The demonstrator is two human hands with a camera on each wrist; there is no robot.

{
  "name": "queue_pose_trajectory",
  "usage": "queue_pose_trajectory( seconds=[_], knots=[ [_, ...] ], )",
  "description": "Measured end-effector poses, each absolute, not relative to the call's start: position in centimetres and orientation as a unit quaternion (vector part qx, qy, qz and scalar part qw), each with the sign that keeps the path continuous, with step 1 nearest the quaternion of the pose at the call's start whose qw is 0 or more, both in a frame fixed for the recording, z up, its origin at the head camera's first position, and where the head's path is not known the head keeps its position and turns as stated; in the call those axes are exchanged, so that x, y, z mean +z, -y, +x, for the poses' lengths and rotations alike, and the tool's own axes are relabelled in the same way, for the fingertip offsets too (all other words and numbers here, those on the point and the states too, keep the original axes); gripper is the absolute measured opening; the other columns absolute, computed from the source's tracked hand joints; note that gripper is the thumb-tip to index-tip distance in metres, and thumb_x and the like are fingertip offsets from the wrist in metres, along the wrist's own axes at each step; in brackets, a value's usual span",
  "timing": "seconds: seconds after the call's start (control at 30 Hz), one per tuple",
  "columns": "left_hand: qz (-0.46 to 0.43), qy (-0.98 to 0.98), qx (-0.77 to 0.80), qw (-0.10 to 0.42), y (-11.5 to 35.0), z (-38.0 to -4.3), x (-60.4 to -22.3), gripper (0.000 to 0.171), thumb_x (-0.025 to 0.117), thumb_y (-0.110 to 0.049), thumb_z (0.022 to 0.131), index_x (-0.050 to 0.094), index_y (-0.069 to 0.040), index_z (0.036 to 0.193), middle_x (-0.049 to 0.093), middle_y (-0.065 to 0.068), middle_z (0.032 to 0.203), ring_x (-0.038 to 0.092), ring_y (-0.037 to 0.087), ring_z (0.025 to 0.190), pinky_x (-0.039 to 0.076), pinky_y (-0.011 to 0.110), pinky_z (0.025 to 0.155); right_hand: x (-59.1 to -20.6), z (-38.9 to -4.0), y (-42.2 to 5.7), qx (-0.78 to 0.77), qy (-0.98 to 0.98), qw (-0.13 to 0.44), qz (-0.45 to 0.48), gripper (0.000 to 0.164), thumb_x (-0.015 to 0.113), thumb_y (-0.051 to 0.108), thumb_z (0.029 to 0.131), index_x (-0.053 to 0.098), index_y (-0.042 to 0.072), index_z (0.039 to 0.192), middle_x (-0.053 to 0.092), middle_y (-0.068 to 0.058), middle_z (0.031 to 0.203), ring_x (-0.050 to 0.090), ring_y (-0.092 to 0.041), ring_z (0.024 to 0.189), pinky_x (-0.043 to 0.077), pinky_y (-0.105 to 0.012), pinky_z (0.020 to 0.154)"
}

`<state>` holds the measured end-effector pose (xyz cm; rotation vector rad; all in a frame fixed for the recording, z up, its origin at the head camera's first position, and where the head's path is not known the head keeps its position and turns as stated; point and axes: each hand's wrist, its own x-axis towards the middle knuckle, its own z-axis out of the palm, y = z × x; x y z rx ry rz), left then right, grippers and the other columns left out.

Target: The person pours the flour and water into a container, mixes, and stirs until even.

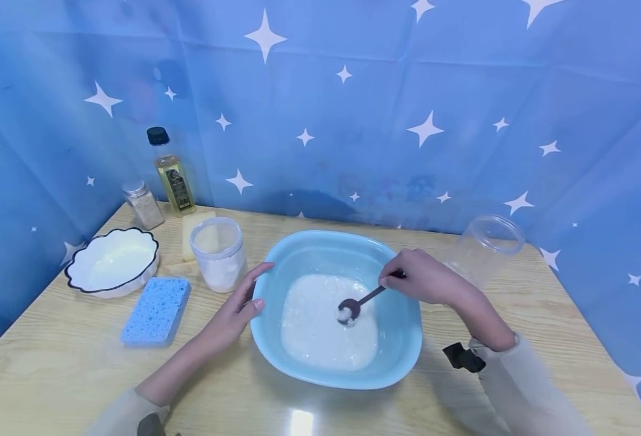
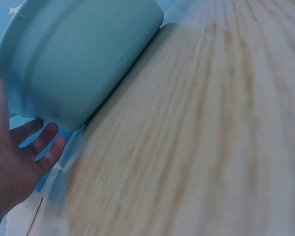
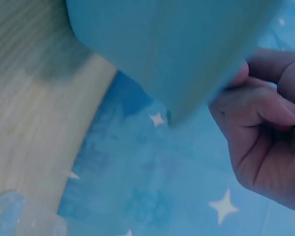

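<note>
A light blue plastic basin (image 1: 335, 376) holds a milky white mixture (image 1: 320, 339). Against its left side rests my left hand (image 1: 238, 309), the fingers loosely spread along the outer wall (image 2: 78, 59) and the thumb near the rim. My right hand (image 1: 429, 277) grips the handle of a dark brown spoon (image 1: 371, 295) above the basin's right part. White stuff lies in the spoon's bowl, which is at the mixture's surface. In the right wrist view the fingers of the right hand (image 3: 265, 118) are curled beside the basin's rim; the spoon is hidden there.
Left of the basin are a tub of white powder (image 1: 219, 260), a blue sponge (image 1: 157, 312), a scalloped white dish (image 1: 114, 260), a pale yellow block (image 1: 189, 233), a shaker jar (image 1: 144, 206) and an oil bottle (image 1: 175, 178). A clear plastic cup (image 1: 475, 257) stands behind the right forearm.
</note>
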<state>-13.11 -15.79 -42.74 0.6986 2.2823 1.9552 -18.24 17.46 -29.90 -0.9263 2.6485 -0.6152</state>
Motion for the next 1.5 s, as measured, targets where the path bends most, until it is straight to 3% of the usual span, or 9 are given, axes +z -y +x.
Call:
queue_pose_trajectory(
  seconds=[0.17, 0.3, 0.47, 0.7, 1.0, 1.1, 1.33, 1.5],
  knots=[
    [0.225, -0.743, 0.63, 0.029, 15.8, -13.0, -42.6, 0.054, 0.042, -0.016, 0.098, 0.023, -0.031, 0.147, 0.016, 0.007, 0.152, 0.035, 0.036, 0.128, 0.048, 0.033, 0.089, -29.5, -17.9, -18.3, -0.225, -0.875, 0.218, -0.37, 0.017, 0.058, 0.007, 0.09, 0.072, 0.011, 0.08, 0.048, 0.009, 0.056, 0.031, -0.004, 0.048, 0.032, -0.02, 0.047],
    [0.225, -0.745, 0.627, 0.026, 15.9, -13.0, -42.6, 0.054, 0.042, -0.016, 0.098, 0.023, -0.031, 0.147, 0.015, 0.006, 0.153, 0.034, 0.035, 0.129, 0.047, 0.033, 0.09, -30.1, -17.4, -17.3, -0.253, -0.841, 0.239, -0.413, 0.018, 0.057, 0.008, 0.091, 0.071, 0.012, 0.079, 0.043, 0.012, 0.057, 0.031, -0.002, 0.049, 0.031, -0.018, 0.048],
    [0.225, -0.742, 0.631, 0.031, 15.8, -13.2, -42.7, 0.054, 0.042, -0.016, 0.099, 0.023, -0.031, 0.147, 0.016, 0.006, 0.152, 0.034, 0.036, 0.129, 0.048, 0.034, 0.089, -30.2, -17.3, -15.8, -0.277, -0.855, 0.191, -0.394, 0.016, 0.057, 0.007, 0.091, 0.072, 0.008, 0.087, 0.047, 0.009, 0.058, 0.031, -0.003, 0.046, 0.029, -0.018, 0.044],
    [0.232, -0.741, 0.63, 0.028, 15.5, -13.4, -42.6, 0.054, 0.042, -0.015, 0.098, 0.023, -0.028, 0.147, 0.017, 0.008, 0.152, 0.036, 0.037, 0.127, 0.049, 0.035, 0.088, -30.1, -18.4, -15.5, -0.237, -0.928, 0.039, -0.286, 0.016, 0.056, 0.007, 0.092, 0.071, 0.002, 0.094, 0.05, 0.003, 0.056, 0.034, -0.01, 0.045, 0.034, -0.026, 0.047],
    [0.267, -0.725, 0.634, 0.024, 15.0, -13.7, -42.6, 0.055, 0.041, -0.009, 0.098, 0.022, -0.021, 0.148, 0.022, 0.012, 0.149, 0.041, 0.036, 0.122, 0.05, 0.035, 0.085, -31.9, -19.3, -16.0, -0.235, -0.94, 0.022, -0.245, 0.018, 0.055, 0.005, 0.091, 0.072, -0.002, 0.091, 0.046, 0.002, 0.049, 0.036, -0.012, 0.043, 0.036, -0.028, 0.049],
    [0.253, -0.733, 0.631, 0.022, 15.3, -13.6, -42.7, 0.054, 0.042, -0.01, 0.098, 0.023, -0.023, 0.147, 0.023, 0.011, 0.149, 0.042, 0.036, 0.121, 0.051, 0.033, 0.084, -32.4, -19.5, -15.2, -0.254, -0.931, 0.039, -0.258, 0.018, 0.055, 0.006, 0.092, 0.072, 0.0, 0.091, 0.043, 0.001, 0.049, 0.033, -0.012, 0.043, 0.034, -0.028, 0.048],
    [0.253, -0.737, 0.627, 0.013, 15.6, -13.3, -42.9, 0.054, 0.041, -0.01, 0.098, 0.023, -0.022, 0.148, 0.019, 0.013, 0.151, 0.038, 0.038, 0.125, 0.049, 0.033, 0.087, -32.9, -18.2, -12.9, -0.285, -0.878, 0.148, -0.355, 0.018, 0.057, 0.006, 0.09, 0.074, 0.005, 0.088, 0.063, -0.002, 0.065, 0.034, -0.004, 0.044, 0.03, -0.018, 0.044],
    [0.245, -0.738, 0.629, 0.017, 15.7, -13.3, -42.9, 0.054, 0.041, -0.011, 0.098, 0.023, -0.023, 0.148, 0.021, 0.014, 0.15, 0.039, 0.039, 0.124, 0.051, 0.032, 0.084, -31.1, -17.5, -14.4, -0.241, -0.862, 0.206, -0.396, 0.02, 0.058, 0.006, 0.089, 0.073, 0.01, 0.076, 0.048, 0.007, 0.053, 0.033, -0.002, 0.046, 0.032, -0.018, 0.047]
  ],
)
